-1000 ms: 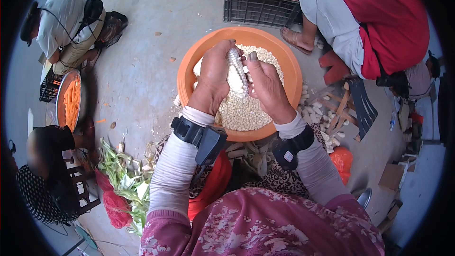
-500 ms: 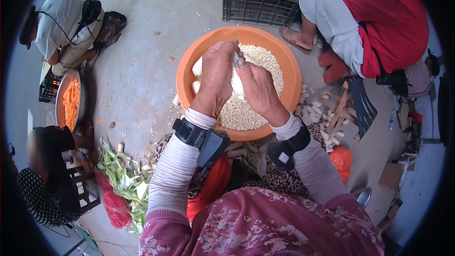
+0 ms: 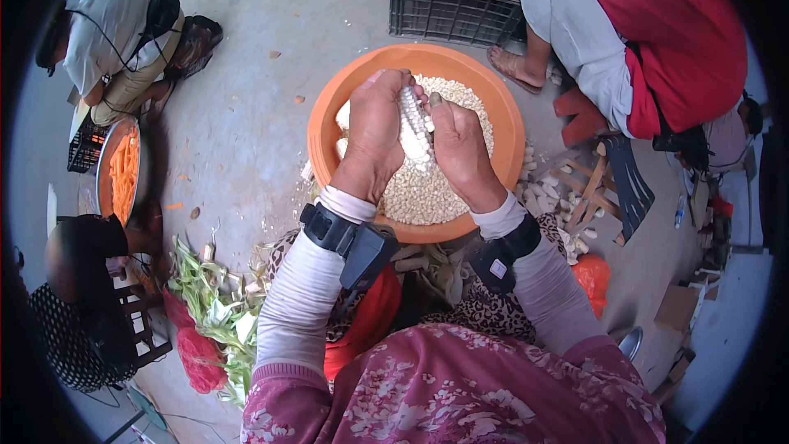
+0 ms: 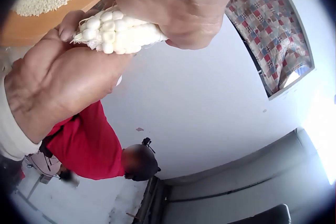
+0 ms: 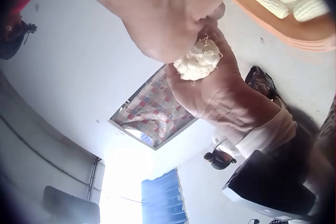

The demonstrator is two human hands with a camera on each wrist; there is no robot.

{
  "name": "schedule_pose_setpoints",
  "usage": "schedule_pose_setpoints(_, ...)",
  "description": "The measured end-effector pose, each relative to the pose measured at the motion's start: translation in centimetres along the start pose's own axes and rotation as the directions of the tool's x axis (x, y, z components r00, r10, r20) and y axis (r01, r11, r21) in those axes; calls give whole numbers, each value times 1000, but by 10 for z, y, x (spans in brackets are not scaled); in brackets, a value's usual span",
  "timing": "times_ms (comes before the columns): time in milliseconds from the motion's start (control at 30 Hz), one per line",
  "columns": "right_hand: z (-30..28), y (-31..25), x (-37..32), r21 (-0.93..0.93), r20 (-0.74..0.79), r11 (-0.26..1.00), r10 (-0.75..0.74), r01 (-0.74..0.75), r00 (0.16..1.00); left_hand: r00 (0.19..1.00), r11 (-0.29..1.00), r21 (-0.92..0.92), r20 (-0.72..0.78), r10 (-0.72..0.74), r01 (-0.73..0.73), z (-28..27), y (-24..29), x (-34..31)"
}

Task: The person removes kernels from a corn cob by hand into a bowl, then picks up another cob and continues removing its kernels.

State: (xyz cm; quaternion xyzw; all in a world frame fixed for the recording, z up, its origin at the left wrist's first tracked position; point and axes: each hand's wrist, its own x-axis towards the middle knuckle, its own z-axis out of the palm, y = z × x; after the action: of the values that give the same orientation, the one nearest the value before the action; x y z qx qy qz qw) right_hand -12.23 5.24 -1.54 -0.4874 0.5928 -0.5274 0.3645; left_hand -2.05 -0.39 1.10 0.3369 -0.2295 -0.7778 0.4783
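Note:
A white corn cob point(image 3: 413, 133), partly stripped of its kernels, is held over a wide orange basin point(image 3: 322, 144). My left hand point(image 3: 374, 127) grips the cob from the left. On the other side my right hand point(image 3: 463, 148) holds it too, thumb up by the kernel rows and fingers curled behind. Plump kernels still cover part of the cob point(image 4: 118, 34) in the left wrist view; its tufted end point(image 5: 199, 62) shows between both hands in the right wrist view. Loose kernels point(image 3: 419, 197) fill much of the basin, and more cobs point(image 5: 266, 1) lie along its side.
Green husks point(image 3: 218, 304) and a red net bag point(image 3: 200, 359) lie at the lower left. Bare cobs point(image 3: 546, 195) are heaped right of the basin, beside a wooden stool point(image 3: 606, 181). A black crate point(image 3: 448, 16) stands beyond. Other people sit on both sides, one near a bowl of orange strips point(image 3: 125, 177).
The right thumb came in over the cob half a second ago and has drawn back to the right, uncovering its kernel rows again. The left hand keeps its grip.

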Motion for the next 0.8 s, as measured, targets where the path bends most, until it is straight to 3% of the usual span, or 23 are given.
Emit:
schedule_pose_setpoints(100, -3, -10, -1, 24, 65, 998, 49, -51, 997, 1000, 999, -42, 1, -25, 25, -2, 1, 2)
schedule_pose_setpoints(167, -5, -20, -5, 307, 196, 928, 156, -212, 968, 1000, 998, -61, 0, -30, 30, -5, 0, 5)
schedule_pose_setpoints(300, -10, -25, -6, 333, 286, 906, 168, -262, 943, 999, 996, -79, 4, -42, 42, -9, 0, 11)
schedule_pose_setpoints(467, -6, -23, -9, 27, 207, 999, -37, 32, 978, 999, 998, -37, 22, -40, 41, -13, -2, 14)
schedule_pose_setpoints(800, 6, -17, -15, -161, 73, 982, -90, 101, 993, 999, 1000, -28, -35, -12, 11, -10, -4, 12)
